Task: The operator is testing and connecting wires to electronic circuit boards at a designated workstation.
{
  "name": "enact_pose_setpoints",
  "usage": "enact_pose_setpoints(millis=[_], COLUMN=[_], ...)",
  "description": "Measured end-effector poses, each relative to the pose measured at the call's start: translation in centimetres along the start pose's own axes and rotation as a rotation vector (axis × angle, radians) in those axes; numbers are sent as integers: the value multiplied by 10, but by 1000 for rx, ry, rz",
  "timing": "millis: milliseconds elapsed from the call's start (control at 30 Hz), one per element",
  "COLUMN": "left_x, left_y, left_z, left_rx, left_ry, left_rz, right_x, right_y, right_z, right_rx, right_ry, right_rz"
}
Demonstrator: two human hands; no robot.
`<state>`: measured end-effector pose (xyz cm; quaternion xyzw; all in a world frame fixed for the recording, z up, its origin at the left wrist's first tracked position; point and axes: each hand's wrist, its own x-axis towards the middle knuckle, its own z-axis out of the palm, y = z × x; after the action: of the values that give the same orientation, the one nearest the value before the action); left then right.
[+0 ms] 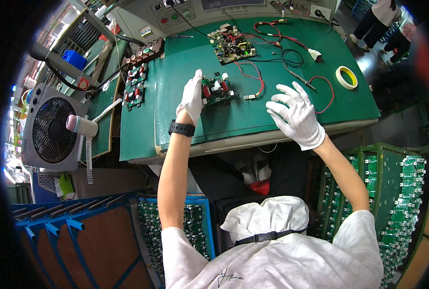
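Observation:
My left hand (pixel 191 98), in a white glove and with a black watch at the wrist, is closed at the left edge of a small green circuit board (pixel 217 89). Red, black and white parts stand on that board; the thumb's grip on it is partly hidden. Over the front right of the green mat, my right hand (pixel 294 114), also gloved, is open with its fingers spread and nothing in it. A connector on red wires (pixel 249 97) lies between the board and this hand. Farther back sits a larger populated circuit board (pixel 231 44) with wires running from it.
Other small boards (pixel 135 86) lie at the mat's left, beside a brown block (pixel 147 53). On the right are a yellow tape roll (pixel 346 78), a white plug (pixel 315 55) and a thin probe (pixel 299 77) with its cable. A fan (pixel 55 126) stands left; board racks (pixel 388 192) flank me.

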<state>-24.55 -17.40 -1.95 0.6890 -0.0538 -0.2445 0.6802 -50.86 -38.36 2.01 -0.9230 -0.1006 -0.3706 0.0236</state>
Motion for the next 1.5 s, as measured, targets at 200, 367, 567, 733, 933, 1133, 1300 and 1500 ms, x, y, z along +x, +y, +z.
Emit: enact_pose_setpoints(millis=[200, 367, 567, 733, 933, 1133, 1300, 1500], left_x=[-1, 7, -6, -61, -76, -72, -61, -70], left_y=[20, 31, 24, 46, 41, 15, 11, 12], left_z=[-9, -13, -14, -5, 23, 30, 34, 47], left_rx=[660, 1061, 1221, 1061, 1272, 990, 711, 615], left_ry=[71, 118, 273, 256, 239, 288, 199, 215], left_rz=[261, 340, 573, 606, 642, 657, 524, 527], right_x=[-17, -25, -29, -27, -18, -5, 9, 14], right_y=[3, 0, -2, 2, 2, 9, 19, 24], right_z=[-4, -1, 6, 7, 16, 20, 34, 54], right_rx=[54, 96, 126, 146, 201, 193, 144, 50], right_ry=[-42, -45, -45, -42, -60, -14, 9, -92], right_rz=[50, 88, 101, 126, 111, 106, 112, 121])
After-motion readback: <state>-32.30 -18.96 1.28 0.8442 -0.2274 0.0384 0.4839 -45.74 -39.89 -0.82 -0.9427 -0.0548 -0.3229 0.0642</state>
